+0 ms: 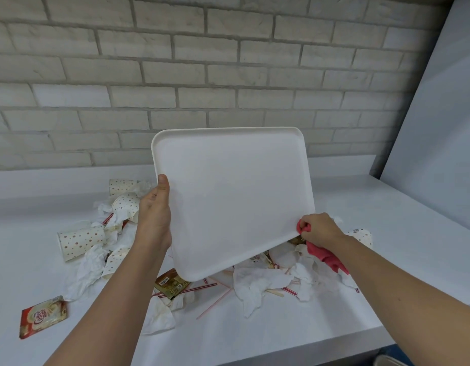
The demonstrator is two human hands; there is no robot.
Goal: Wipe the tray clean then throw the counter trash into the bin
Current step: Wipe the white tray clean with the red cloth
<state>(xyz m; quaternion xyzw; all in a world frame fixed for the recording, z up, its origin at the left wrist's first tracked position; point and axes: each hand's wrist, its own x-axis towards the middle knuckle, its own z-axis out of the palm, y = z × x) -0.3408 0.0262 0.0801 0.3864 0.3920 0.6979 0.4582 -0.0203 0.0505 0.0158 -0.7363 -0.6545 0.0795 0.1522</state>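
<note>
Wiping stage: tray (236, 202) is held tilted above the counter (386, 260), inner face to the camera; no stain shows on it; the trash step is judged not yet begun.
Left hand (154, 215): grips the tray's left rim, thumb on the face, fingers hidden behind.
Right hand (321, 229): fingers curl round a bunched pink cloth (326, 256) at the tray's lower right corner.
Risk, slip: one hand alone holds the smooth rim; a hard rub at the far corner could twist it loose.
Risk, soiling: the cloth's tail hangs near stained napkins (257, 283) and could carry dirt back.
Risk, scatter: the tray's low corner hangs over the litter; a dip could push straws (215, 299) off the edge.
Tray make: cream, rigid, matt, with rounded corners and a shallow raised rim.
Litter: dotted paper cups (80, 240) on their sides, crumpled napkins, thin striped straws, glossy sachets (42, 315).
Bin: not in view.
</note>
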